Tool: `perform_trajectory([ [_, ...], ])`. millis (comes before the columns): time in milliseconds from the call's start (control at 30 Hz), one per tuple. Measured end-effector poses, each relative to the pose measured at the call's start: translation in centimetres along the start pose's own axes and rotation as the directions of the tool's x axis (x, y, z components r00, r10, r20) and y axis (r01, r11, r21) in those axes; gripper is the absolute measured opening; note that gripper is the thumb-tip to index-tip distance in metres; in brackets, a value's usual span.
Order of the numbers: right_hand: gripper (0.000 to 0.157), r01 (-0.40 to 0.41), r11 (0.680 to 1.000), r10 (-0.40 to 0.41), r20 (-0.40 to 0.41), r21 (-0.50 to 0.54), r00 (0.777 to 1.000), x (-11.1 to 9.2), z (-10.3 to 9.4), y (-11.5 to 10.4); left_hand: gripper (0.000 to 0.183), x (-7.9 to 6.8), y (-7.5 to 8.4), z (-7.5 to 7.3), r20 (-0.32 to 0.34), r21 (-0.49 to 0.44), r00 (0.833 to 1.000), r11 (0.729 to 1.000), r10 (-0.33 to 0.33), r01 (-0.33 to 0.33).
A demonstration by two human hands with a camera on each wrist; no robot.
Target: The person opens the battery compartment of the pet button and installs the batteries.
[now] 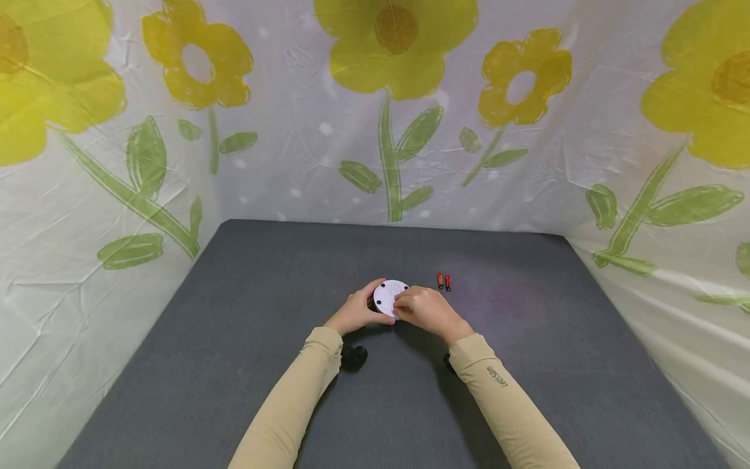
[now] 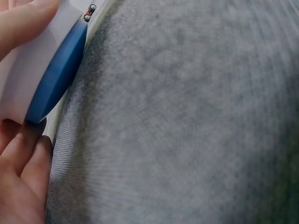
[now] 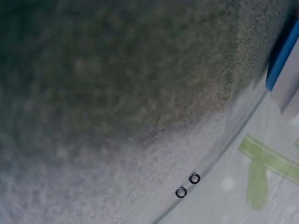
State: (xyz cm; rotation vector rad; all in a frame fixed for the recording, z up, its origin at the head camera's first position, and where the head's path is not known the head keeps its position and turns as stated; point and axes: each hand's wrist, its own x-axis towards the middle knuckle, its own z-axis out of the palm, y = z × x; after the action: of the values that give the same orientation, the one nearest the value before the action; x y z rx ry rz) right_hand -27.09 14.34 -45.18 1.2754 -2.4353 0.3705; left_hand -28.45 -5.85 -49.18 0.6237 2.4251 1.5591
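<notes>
My left hand grips the edge of a round white device whose perforated face, with small dark round spots, points up in the head view. In the left wrist view, thumb and fingers hold its white body, and a blue part shows on the other side. My right hand lies over the lower right of the perforated face, fingers bent and their tips together against it. Whatever is under those fingertips is hidden. The right wrist view shows only a bit of the device at the right edge, without the hand.
Two red-and-black batteries stand side by side on the dark grey table, just beyond the right hand. Black objects show beside both wrists. A white cloth with yellow flowers hangs behind the table and along its sides.
</notes>
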Motion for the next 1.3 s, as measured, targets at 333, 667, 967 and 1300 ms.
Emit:
perform_trajectory([
  [333,0.011,0.104,0.994,-0.102,-0.055,0.021,0.993,0.21,0.19,0.4,0.096,0.39,0.29,-0.11,0.02,0.003,0.999,0.999,-0.032,0.032],
  [667,0.01,0.079,0.996,-0.077,-0.052,0.043,0.996,0.44,0.18,0.58,0.096,0.7,0.33,-0.26,0.032,-0.003,0.999,0.999,-0.031,0.032],
  [967,0.006,-0.004,0.993,0.006,-0.019,0.115,1.0,0.12,0.05,0.68,0.095,0.65,-0.03,-0.08,0.026,-0.02,0.999,0.999,-0.041,0.042],
  [1300,0.024,-0.142,0.97,0.13,0.071,0.199,0.989,-0.27,-0.18,0.73,0.095,0.61,0.14,-0.15,0.041,-0.051,0.998,0.997,-0.052,0.054],
])
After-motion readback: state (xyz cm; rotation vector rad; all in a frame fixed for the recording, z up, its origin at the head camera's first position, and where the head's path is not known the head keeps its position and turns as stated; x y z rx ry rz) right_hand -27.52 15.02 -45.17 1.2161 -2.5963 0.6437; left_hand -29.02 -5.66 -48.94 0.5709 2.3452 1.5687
